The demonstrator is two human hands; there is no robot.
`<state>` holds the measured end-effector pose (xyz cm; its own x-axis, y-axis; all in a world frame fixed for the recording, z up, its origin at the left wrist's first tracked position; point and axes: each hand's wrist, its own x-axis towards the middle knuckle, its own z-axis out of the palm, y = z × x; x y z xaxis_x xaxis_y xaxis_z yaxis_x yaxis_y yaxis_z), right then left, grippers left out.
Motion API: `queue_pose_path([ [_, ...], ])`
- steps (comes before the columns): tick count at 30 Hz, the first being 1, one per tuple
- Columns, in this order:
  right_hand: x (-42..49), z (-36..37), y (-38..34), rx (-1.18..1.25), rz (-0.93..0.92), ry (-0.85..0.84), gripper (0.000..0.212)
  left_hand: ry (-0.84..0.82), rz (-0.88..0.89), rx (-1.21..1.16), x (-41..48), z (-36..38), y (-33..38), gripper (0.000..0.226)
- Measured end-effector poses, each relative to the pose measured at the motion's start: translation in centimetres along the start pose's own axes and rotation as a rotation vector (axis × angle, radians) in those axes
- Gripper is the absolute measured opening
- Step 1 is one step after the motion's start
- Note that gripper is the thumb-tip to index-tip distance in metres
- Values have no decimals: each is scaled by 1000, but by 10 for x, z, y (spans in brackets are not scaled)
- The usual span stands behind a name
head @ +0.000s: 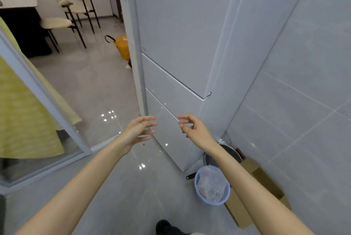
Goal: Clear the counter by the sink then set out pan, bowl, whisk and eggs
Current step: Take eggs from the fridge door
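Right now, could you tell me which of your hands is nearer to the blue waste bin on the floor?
The right. The right hand is out in front of the fridge, its forearm passing directly over the blue waste bin; the left hand is farther off, toward the doorway side.

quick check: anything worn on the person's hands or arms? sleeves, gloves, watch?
Nothing visible. Both forearms are bare up to the frame edge, no sleeves in view. The left hand and right hand have no gloves, and no rings, watch or bands can be made out. Fingernails look short and unpainted, though the frame is soft.
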<state>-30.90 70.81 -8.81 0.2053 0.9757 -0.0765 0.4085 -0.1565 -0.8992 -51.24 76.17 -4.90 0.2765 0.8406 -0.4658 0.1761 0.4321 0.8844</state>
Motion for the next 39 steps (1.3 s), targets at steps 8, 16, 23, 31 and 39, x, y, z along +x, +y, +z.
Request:
queue_pose_path([
  [8,110,23,-27,-11,-39,-83,26,114,27,-116,80,-41,45,17],
  [16,194,68,-56,-55,-36,-102,27,107,43,-114,156,-101,75,25],
  [23,271,127,-90,-82,36,47,27,-30,93,1,237,-181,119,14],
  [31,344,178,-136,-47,156,264,24,-255,89,106,334,-252,169,24],
  [39,382,165,-137,-52,255,507,24,-338,241,166,424,-227,213,40],
])
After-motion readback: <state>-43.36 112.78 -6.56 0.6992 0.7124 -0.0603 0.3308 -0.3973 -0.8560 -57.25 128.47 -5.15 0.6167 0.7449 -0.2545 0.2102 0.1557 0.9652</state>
